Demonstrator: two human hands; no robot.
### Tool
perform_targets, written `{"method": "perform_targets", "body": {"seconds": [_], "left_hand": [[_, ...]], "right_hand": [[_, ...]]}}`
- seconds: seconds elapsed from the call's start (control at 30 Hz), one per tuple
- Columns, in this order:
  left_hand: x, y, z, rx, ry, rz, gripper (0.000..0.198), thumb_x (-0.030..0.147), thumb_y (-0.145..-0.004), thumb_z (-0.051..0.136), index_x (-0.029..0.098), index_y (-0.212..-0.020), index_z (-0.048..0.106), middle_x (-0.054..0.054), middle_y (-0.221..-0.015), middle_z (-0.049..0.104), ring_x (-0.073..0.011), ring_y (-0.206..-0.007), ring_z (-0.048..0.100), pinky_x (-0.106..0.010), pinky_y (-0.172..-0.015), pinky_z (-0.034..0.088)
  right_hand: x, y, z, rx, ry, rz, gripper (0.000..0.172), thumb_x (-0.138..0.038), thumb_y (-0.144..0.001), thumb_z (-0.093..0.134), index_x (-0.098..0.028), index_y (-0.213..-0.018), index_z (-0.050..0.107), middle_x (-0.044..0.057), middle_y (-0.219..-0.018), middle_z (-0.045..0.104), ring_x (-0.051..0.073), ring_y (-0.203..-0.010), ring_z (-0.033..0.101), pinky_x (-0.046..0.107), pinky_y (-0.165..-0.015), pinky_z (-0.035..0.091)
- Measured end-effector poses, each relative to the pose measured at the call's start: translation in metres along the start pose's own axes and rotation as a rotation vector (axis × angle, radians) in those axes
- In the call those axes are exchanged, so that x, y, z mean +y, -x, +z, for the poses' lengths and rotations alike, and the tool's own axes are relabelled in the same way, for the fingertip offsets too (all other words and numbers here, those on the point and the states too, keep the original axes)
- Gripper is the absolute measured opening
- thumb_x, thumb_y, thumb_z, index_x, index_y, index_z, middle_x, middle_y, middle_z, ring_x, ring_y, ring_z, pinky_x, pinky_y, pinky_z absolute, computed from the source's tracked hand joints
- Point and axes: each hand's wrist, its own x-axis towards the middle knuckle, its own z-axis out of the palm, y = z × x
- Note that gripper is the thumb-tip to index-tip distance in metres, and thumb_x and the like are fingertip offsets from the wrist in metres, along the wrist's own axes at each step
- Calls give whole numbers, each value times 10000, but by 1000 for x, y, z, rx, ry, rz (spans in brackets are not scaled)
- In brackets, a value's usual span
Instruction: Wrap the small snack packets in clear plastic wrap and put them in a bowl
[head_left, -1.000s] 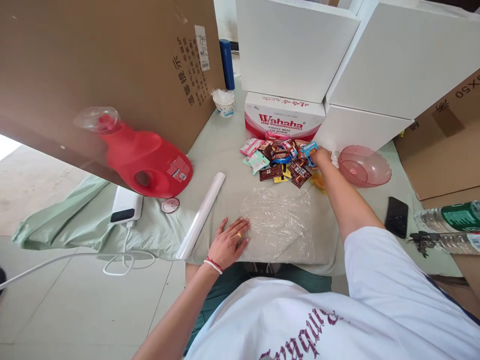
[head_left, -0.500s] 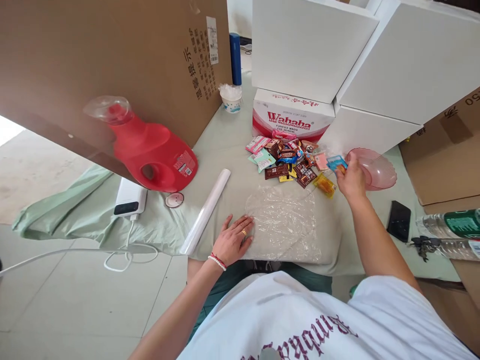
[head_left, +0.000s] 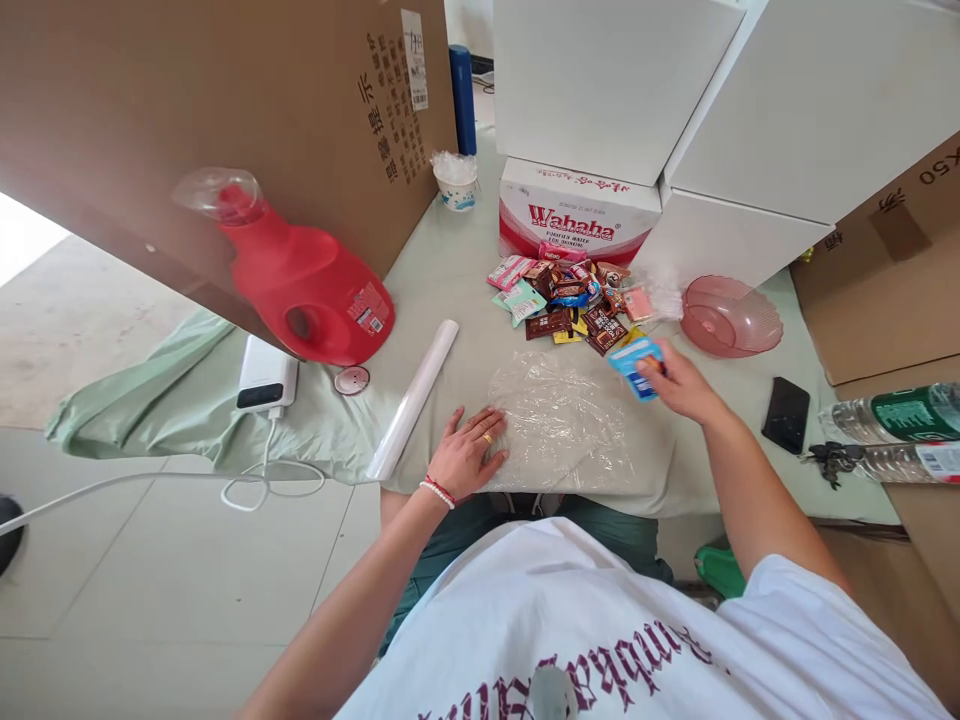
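Observation:
My left hand [head_left: 469,456] lies flat with fingers spread on the left edge of a sheet of clear plastic wrap [head_left: 570,420] spread over the pale green cloth. My right hand [head_left: 679,385] is closed on small snack packets [head_left: 636,355], a blue one and something orange, and holds them over the right edge of the sheet. Behind it lies a pile of wrapped snacks [head_left: 574,305]. A roll of plastic wrap [head_left: 414,398] lies to the left of the sheet.
A pink bowl [head_left: 731,318] sits right of the snacks, a black phone [head_left: 785,414], keys and water bottles [head_left: 896,420] farther right. A red jug [head_left: 300,275], a power bank [head_left: 268,380] with cable, a Wahaha carton [head_left: 574,215], white boxes and cardboard surround the cloth.
My right hand picked packets from the snack pile, swung right toward the pink bowl, then came back toward me over the plastic sheet. My left hand stayed put.

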Motion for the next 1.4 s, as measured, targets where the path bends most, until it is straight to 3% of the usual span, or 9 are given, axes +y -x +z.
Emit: {"method": "perform_targets", "body": {"seconds": [0.13, 0.3, 0.5, 0.7, 0.9, 1.0, 1.13, 1.27, 1.4], "left_hand": [[0, 0, 1, -4, 2, -14, 519, 435, -1004, 517, 267, -1493, 562, -77, -1560, 563, -291, -1498, 469, -612, -1307, 157], [0, 0, 1, -9, 8, -14, 518, 429, -997, 532, 274, -1490, 564, -75, -1564, 560, -289, -1496, 471, -617, -1309, 155], [-1, 1, 1, -16, 22, -16, 527, 429, -1015, 497, 260, -1512, 540, -92, -1579, 541, -282, -1505, 460, -617, -1306, 156], [-9, 12, -9, -43, 101, 61, 508, 307, -951, 511, 279, -1449, 610, -67, -1671, 416, -299, -1574, 337, -607, -1302, 175], [-7, 27, -13, -215, 124, 253, 583, 244, -826, 629, 276, -1409, 615, -74, -1644, 461, -340, -1588, 295, -666, -1299, 29], [-9, 17, -8, -121, 189, 179, 233, 310, -976, 547, 280, -1130, 720, -53, -1469, 652, -295, -1514, 438, -643, -1291, 148], [-17, -19, -6, 125, 339, 14, 269, 345, -1042, 450, 241, -963, 685, -83, -1162, 776, -252, -1338, 608, -522, -1166, 430], [-17, -63, -9, 231, 346, -127, 274, 401, -1021, 469, 231, -913, 654, -98, -1041, 760, -247, -1054, 702, -423, -959, 547], [-10, -84, -6, 199, 273, -249, 298, 391, -1026, 443, 237, -879, 650, -69, -898, 735, -232, -915, 694, -375, -874, 534]], "right_hand": [[-62, -27, 38, -435, -26, -432, 306, -484, -1024, 471, -199, -1009, 581, 74, -890, 645, 241, -914, 547, 339, -849, 441], [-89, -40, 93, -686, 234, -394, 235, -341, -999, 540, -176, -1140, 632, 135, -1094, 694, 308, -1090, 531, 394, -934, 406], [-84, -25, 95, -442, 295, -336, 604, -432, -980, 623, -165, -1507, 498, 196, -1436, 562, 378, -1273, 458, 510, -1040, 394], [-46, 57, 73, -206, -45, -460, 516, -538, -1020, 552, -201, -1409, 584, 162, -1371, 598, 300, -1218, 530, 494, -1070, 463], [-7, 149, 106, -158, -74, -414, 381, -419, -990, 649, -261, -1337, 651, 121, -1488, 562, 307, -1353, 501, 546, -1129, 461], [-3, 145, 114, -80, -199, -384, 242, -318, -1066, 495, -255, -1135, 718, 97, -1203, 717, 244, -1142, 621, 458, -1006, 538], [-4, 98, 88, -70, -280, -296, 315, -389, -1091, 433, -229, -1018, 694, 67, -894, 716, 205, -864, 651, 369, -824, 549], [-18, 54, 48, -42, -235, -249, 410, -501, -1087, 401, -216, -965, 670, 65, -853, 671, 204, -814, 624, 355, -798, 519], [-43, 55, 43, -97, -142, -368, 608, -640, -911, 679, -203, -1328, 613, 135, -1146, 680, 285, -1061, 603, 426, -942, 501]]}}
